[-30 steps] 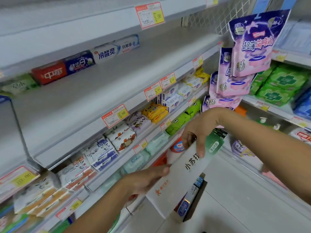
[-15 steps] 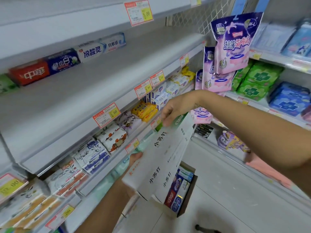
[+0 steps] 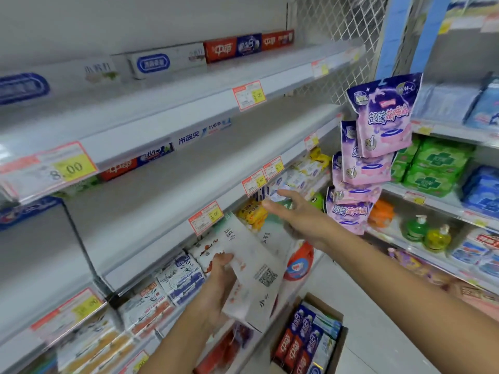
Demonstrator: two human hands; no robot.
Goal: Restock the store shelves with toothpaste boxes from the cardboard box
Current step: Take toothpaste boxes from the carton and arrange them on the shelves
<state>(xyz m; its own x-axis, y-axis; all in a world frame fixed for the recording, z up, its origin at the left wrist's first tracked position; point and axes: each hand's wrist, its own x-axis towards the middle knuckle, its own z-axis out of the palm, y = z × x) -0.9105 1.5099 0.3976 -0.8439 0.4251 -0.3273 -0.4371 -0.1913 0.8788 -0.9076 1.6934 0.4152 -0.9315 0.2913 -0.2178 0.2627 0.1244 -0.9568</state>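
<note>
A person's left hand (image 3: 221, 279) reaches up from the lower centre of the frame. Its grip is curled round the near end of a long white cardboard toothpaste pack (image 3: 251, 268), which tilts up and away toward the shelving. The right hand (image 3: 299, 220) stretches in from the lower right with the arm nearly straight. Its fingers are straight and spread, the grip released, above the pack's far end; whether it touches the pack is unclear.

At the bottom, right of centre, an open brown cardboard box (image 3: 339, 319) sits on the floor. Red, blue and white toothpaste boxes (image 3: 302, 341) stand inside it. The white metal shelf (image 3: 162, 171) across the middle is mostly bare, with a row of shelved toothpaste cartons (image 3: 189, 136) at its back. Orange-and-yellow price tags (image 3: 249, 95) line the shelf edges. Purple hanging packets (image 3: 383, 117) dangle at the right, near the right hand.
</note>
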